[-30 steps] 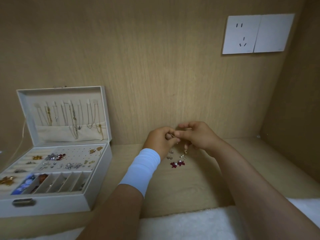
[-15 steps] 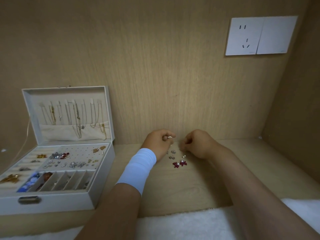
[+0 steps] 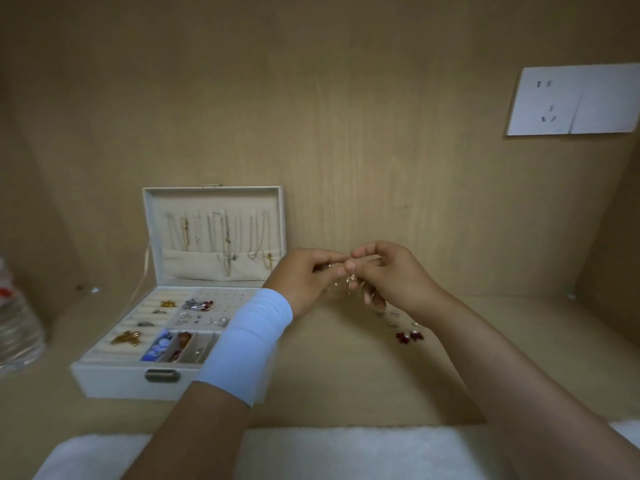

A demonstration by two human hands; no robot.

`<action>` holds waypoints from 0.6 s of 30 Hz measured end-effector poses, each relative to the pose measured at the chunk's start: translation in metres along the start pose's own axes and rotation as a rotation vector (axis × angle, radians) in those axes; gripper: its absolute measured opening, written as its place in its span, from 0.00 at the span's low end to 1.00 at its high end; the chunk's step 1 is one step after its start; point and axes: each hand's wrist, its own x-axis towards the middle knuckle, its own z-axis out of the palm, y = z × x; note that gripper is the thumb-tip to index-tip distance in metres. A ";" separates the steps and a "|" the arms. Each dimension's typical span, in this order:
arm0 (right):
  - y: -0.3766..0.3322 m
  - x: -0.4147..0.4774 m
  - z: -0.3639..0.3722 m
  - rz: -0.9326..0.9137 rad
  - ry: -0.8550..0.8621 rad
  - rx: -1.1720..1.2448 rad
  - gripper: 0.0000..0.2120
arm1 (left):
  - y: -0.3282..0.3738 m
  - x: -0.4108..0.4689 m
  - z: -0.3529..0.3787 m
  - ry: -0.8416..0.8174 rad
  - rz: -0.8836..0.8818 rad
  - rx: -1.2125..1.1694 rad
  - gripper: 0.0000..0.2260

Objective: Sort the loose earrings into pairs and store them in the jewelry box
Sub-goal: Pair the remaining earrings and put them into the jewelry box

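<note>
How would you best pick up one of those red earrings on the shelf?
Probably pinch the left red earring across its body, from above and its free left side: it lies low on the wooden shelf, its twin close on the right.

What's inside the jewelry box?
Necklaces hang in the lid. Below: gold pieces on ring rolls, silver and red earrings on the stud panel, blue beads in a front slot. The wristband covers the right side.

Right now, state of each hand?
Left hand: grip closed, pinching a small earring.
Right hand: grip closed, pinching a dangling earring.
</note>
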 end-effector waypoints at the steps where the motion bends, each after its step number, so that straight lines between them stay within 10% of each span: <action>1: -0.005 0.000 0.009 -0.007 -0.024 0.026 0.11 | 0.000 -0.006 -0.012 0.012 0.010 -0.008 0.08; 18: -0.061 0.037 0.168 -0.055 -0.194 0.026 0.08 | -0.077 -0.060 -0.134 0.370 -0.107 -0.063 0.07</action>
